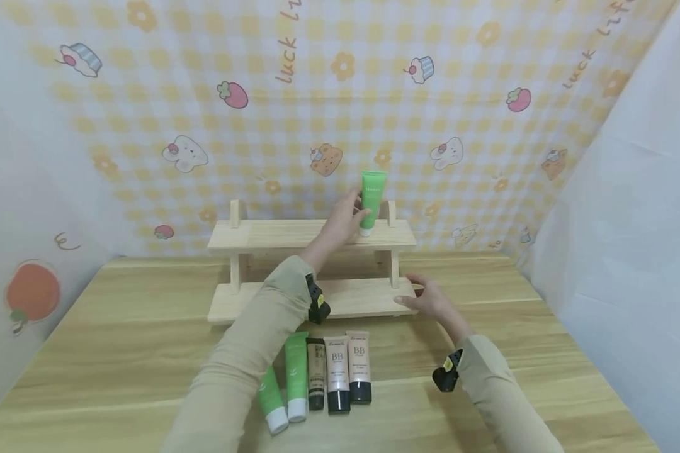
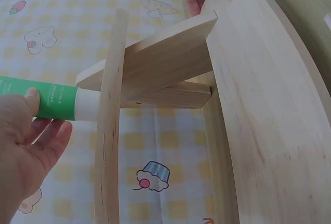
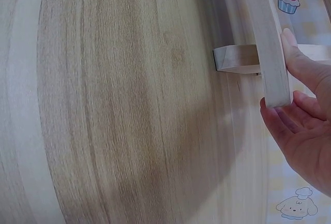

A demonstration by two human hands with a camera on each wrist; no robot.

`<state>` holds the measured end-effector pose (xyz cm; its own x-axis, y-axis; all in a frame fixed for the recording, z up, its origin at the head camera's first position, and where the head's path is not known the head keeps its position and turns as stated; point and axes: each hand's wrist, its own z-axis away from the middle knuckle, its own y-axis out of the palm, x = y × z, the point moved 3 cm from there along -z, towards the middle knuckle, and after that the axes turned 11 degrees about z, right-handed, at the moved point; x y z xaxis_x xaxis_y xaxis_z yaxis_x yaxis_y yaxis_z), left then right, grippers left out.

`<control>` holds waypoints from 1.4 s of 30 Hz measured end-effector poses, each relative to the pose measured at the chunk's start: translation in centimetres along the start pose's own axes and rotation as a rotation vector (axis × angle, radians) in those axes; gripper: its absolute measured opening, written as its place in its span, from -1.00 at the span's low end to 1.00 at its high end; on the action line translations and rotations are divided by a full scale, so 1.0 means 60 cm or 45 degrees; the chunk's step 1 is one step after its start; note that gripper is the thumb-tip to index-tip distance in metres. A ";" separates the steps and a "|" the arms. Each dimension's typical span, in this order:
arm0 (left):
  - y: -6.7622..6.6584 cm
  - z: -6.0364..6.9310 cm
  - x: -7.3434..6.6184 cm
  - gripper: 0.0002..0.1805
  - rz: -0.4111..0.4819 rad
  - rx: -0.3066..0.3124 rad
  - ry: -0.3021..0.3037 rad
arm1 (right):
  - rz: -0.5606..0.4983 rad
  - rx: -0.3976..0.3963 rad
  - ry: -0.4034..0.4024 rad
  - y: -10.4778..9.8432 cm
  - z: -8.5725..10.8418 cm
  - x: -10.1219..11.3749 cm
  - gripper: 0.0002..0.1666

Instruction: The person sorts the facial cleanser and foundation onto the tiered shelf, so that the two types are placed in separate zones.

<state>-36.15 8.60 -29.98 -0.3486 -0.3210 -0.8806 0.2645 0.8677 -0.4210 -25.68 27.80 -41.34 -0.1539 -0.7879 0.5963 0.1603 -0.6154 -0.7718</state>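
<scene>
Soft, diffuse light fills the head view, where the finest print on the tubes [image 1: 337, 372] blurs and the patterned cloth [image 1: 340, 107] looks pale, while the left wrist lens bows the shelf [image 2: 269, 105] and a broad, soft-edged shadow dims the tabletop [image 3: 119, 120] in the right wrist view.

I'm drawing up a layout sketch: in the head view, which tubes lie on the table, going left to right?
Slanted green tube (partly hidden by a sleeve) → straighter green tube → narrow brown tube → first BB tube → second BB tube.
</scene>
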 end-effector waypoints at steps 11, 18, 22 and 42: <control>-0.001 0.013 0.005 -0.53 0.094 0.012 -0.037 | 0.001 -0.013 -0.031 -0.003 0.002 0.000 -0.10; -0.014 0.036 0.014 -0.48 0.166 0.007 -0.027 | -0.002 -0.005 -0.024 0.001 0.001 0.002 -0.09; -0.021 0.052 0.020 -0.50 0.182 0.004 -0.003 | -0.008 -0.004 -0.022 0.001 0.000 0.000 -0.09; -0.061 0.116 0.036 -0.55 0.143 -0.028 -0.047 | 0.028 0.036 -0.024 -0.005 0.002 0.005 -0.08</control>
<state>-31.58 2.11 -31.86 -0.2841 -0.2346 -0.9297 0.2801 0.9070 -0.3145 -25.69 27.76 -40.91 -0.1312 -0.8016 0.5833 0.1913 -0.5978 -0.7785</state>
